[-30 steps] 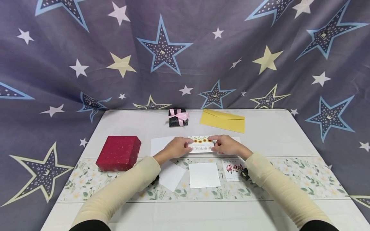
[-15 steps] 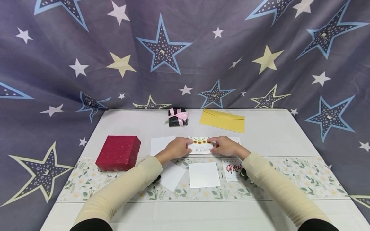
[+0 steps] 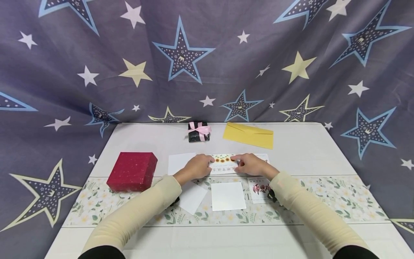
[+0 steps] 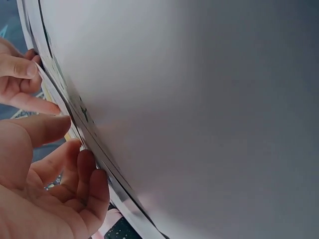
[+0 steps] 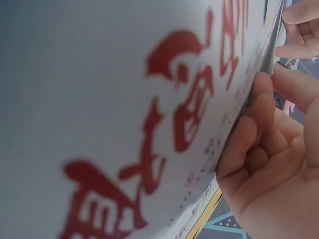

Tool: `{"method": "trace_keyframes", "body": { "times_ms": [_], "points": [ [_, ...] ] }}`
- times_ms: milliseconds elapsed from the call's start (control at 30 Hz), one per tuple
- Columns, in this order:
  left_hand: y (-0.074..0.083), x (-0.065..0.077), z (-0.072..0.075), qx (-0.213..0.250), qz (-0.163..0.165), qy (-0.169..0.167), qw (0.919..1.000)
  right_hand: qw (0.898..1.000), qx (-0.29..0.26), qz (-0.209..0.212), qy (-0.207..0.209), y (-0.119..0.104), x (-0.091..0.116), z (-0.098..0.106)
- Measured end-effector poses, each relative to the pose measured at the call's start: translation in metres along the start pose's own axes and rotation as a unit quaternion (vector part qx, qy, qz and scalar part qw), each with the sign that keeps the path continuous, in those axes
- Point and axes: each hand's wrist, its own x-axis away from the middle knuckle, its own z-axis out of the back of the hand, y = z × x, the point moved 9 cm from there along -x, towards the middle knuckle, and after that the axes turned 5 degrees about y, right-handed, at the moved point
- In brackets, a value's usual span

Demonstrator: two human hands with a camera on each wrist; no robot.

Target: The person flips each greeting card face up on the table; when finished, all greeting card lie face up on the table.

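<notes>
A small white card [image 3: 223, 166] with a row of sunflowers and a line of characters lies between the hands in the head view. The left hand [image 3: 198, 166] pinches its left end with thumb and fingertips. At the right end, the right hand [image 3: 251, 164] pinches it the same way. A white sheet [image 3: 181, 161] is partly under the left hand, and another printed card [image 3: 263, 157] shows behind the right one. Close below are a blank white square card [image 3: 228, 196] and a card with red characters [image 3: 257, 190], partly covered by the right wrist.
A dark red box [image 3: 132, 171] stands on the left of the table. At the back are a small black gift box [image 3: 195, 136] with a pink ribbon and a yellow envelope [image 3: 248, 135]. Another white sheet [image 3: 192, 197] lies near the left forearm. A starry curtain [image 3: 207, 72] hangs behind.
The sunflower card has shifted slightly toward the person and a touch left, with both hands keeping their pinch on its ends. The other things stay where they were.
</notes>
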Motion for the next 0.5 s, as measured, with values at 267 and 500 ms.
{"method": "trace_keyframes", "body": {
  "times_ms": [267,500],
  "points": [
    [-0.0006,-0.0008,-0.0042,-0.013,0.007,-0.012,0.9998,1.000,0.003,-0.002,-0.005,-0.0026,0.0002,0.0010],
    [-0.0003,-0.0005,-0.0053,-0.012,0.007,-0.016,0.9998,1.000,0.013,0.003,-0.008,-0.0045,0.0005,0.0005]
  ]
}}
